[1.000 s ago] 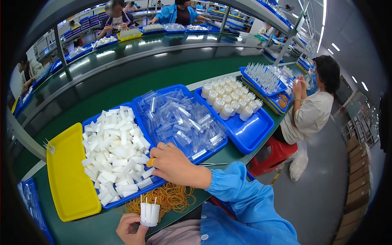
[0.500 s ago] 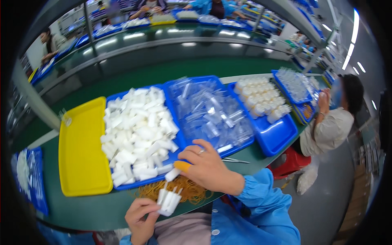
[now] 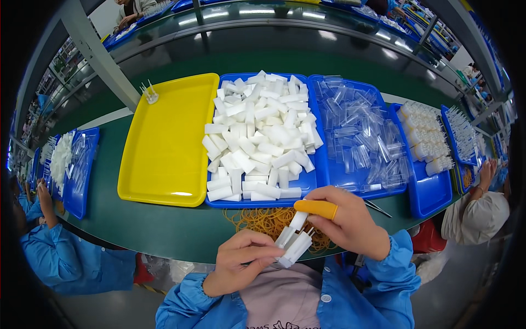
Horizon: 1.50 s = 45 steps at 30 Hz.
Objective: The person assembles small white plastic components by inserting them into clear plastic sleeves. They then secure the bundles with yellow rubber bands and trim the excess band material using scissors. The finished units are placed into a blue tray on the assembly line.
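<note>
A small bundle of white plastic sticks (image 3: 294, 245) sits clasped in the left hand (image 3: 241, 263), low over the green surface (image 3: 164, 230). The right hand (image 3: 345, 219), wearing an orange rubber fingertip cover (image 3: 316, 208), pinches 1 stick at the bundle's top, above a pile of tan rubber bands (image 3: 263, 219).

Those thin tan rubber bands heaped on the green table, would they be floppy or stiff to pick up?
Probably floppy: the thin tan rubber bands lie in a limp tangled heap. Likely light, being so thin. Lifting one may drag others along, since the loops overlap.
</note>
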Each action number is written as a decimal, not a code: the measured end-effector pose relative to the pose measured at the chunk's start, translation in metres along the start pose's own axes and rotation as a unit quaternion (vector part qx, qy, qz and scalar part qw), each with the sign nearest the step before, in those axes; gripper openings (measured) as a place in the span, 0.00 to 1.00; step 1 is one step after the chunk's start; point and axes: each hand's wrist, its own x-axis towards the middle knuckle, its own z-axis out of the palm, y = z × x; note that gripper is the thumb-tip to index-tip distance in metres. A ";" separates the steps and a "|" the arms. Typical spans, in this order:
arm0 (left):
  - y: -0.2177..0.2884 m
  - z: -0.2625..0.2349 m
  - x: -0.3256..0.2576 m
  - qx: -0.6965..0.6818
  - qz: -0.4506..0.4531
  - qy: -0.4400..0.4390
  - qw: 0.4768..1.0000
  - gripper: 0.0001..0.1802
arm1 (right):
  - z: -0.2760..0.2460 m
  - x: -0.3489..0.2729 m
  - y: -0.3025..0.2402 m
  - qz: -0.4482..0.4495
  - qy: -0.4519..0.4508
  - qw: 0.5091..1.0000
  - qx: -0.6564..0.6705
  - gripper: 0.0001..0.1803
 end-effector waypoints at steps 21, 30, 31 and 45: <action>0.002 0.011 0.008 0.195 0.202 0.008 0.960 0.18 | -0.018 -0.006 0.004 0.226 -0.147 0.893 0.360 0.10; -0.002 0.022 -0.004 0.178 0.189 0.089 0.962 0.20 | -0.006 -0.023 -0.012 0.126 -0.078 0.930 0.336 0.08; -0.004 0.021 -0.006 0.181 0.189 0.090 0.961 0.22 | -0.003 -0.024 -0.013 0.122 -0.067 0.934 0.330 0.08; 0.003 0.006 -0.002 -0.090 -0.059 -0.012 0.994 0.33 | 0.019 -0.015 -0.027 0.052 -0.011 0.975 0.215 0.12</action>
